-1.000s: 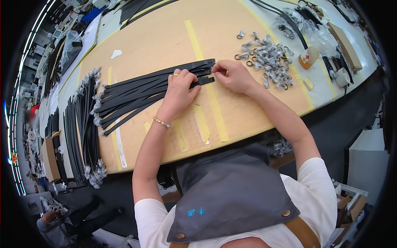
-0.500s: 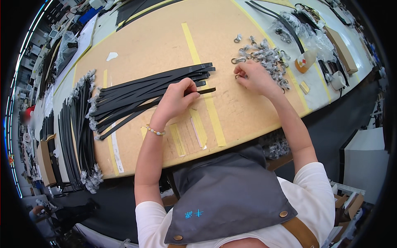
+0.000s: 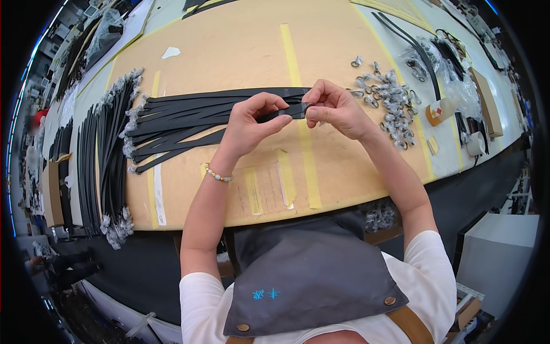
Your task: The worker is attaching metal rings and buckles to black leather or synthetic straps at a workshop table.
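My left hand (image 3: 247, 123) pinches a flat black strap (image 3: 294, 110) a little short of its free end, thumb below and fingers above. Against that end, my right hand (image 3: 339, 112) closes thumb and forefinger on a small dark metal ring (image 3: 308, 107); whether the strap passes through the ring is hidden by the fingertips. Under and behind the left hand, more black straps (image 3: 183, 114) lie fanned out to the left, their far ends tipped with plastic-wrapped hardware. Right of my right hand is a loose heap of plastic-wrapped metal clasps (image 3: 395, 106).
A bundle of black straps (image 3: 112, 155) hangs over the table's left front edge. Yellow tape strips (image 3: 306, 166) cross the tan tabletop. At the right stand an orange-filled bottle (image 3: 437, 113), a tape roll (image 3: 475, 144) and a cardboard box (image 3: 486, 103).
My right hand has moved left from the clasp heap to the strap end, bringing a ring. My left hand still holds a strap, its end now raised between both hands. The view has shifted slightly.
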Demonstrator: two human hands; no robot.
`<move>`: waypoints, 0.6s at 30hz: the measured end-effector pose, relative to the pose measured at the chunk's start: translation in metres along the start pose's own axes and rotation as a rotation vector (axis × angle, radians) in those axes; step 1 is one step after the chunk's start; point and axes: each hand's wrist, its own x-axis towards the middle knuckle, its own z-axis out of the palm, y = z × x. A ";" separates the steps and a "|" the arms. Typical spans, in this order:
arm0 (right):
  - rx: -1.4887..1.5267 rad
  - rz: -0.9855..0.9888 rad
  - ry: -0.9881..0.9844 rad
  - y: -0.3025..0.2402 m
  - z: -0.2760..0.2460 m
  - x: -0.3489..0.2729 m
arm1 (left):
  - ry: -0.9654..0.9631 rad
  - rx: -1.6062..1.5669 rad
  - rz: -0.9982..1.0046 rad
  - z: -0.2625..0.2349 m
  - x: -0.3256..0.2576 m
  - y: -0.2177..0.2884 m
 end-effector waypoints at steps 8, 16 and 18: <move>0.667 0.237 -0.224 0.032 -0.012 0.007 | -0.040 0.008 0.051 0.005 0.001 0.000; 0.297 0.026 -0.014 0.024 -0.001 -0.002 | 0.053 -0.015 0.067 0.012 -0.001 -0.006; 0.244 0.007 0.005 0.027 -0.004 -0.004 | 0.053 -0.031 0.080 0.014 0.001 -0.009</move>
